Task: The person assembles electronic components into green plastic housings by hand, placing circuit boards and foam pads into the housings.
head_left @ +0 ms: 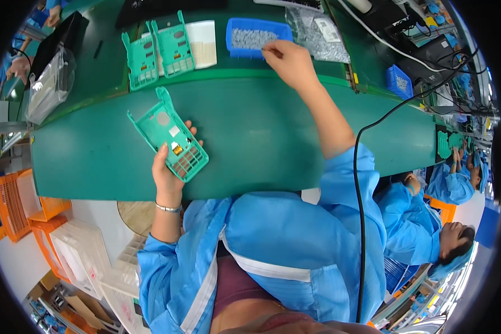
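Observation:
My left hand (170,170) is closed around the lower end of a green plastic housing (164,129), held tilted above the bench. The housing has a grid of openings at its near end and two arms at its far end. At the far side, my right hand (288,60) reaches over the right edge of a blue bin (256,53) filled with small pale grey parts (253,39). Its fingertips are pinched together at the bin's edge; whatever they hold is too small to make out. Two similar green housings (158,53) lie at the back left.
A clear bag of small parts (323,36) lies right of the bin. A black cable (364,131) hangs across the right side. The green bench (250,145) spans the middle. Plastic bags (50,89) lie far left. People in blue sit at right; orange crates (11,203) stand at left.

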A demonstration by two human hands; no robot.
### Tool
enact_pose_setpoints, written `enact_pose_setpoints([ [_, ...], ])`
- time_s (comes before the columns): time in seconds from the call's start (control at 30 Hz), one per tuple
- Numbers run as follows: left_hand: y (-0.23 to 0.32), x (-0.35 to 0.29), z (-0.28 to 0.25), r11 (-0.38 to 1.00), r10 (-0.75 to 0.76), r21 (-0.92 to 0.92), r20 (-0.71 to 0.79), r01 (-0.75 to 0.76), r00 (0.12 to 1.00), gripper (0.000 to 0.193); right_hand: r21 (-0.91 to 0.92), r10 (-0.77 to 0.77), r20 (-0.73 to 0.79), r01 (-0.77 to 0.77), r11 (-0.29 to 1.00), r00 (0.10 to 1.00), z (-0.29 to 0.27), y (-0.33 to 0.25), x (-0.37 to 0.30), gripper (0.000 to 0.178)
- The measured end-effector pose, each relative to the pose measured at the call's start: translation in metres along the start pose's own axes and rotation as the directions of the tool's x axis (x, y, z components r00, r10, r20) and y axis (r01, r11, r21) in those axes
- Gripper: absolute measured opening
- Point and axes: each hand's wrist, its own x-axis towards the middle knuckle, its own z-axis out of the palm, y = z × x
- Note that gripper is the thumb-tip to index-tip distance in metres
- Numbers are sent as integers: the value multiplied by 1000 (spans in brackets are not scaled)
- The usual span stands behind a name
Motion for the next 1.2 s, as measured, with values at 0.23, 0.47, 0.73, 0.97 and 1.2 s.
enact_pose_setpoints([
  [0.23, -8, -3, 11, 998, -42, 36, 18, 41, 999, 64, -87, 27, 153, -13, 996, 988, 13, 32, -99, 15],
  [0.47, -15, -8, 16, 996, -85, 21, 82, 84, 993, 62, -104, 35, 19, -33, 994, 999, 7, 38, -123, 16],
  [0.73, -12, -14, 19, 996, -92, 30, 158, 89, 983, 63, -234, -102, 74, 117, 965, 992, 11, 33, -118, 8],
  [0.97, -7, -12, 17, 1000, -9, -23, 270, 16, 963, 73, -217, -259, 179, 295, 931, 949, 7, 41, -108, 8],
  [1.2, -6, -13, 13, 999, 12, -32, 296, -2, 955, 83, -264, -301, 134, 327, 908, 944, 12, 37, -103, 7],
])
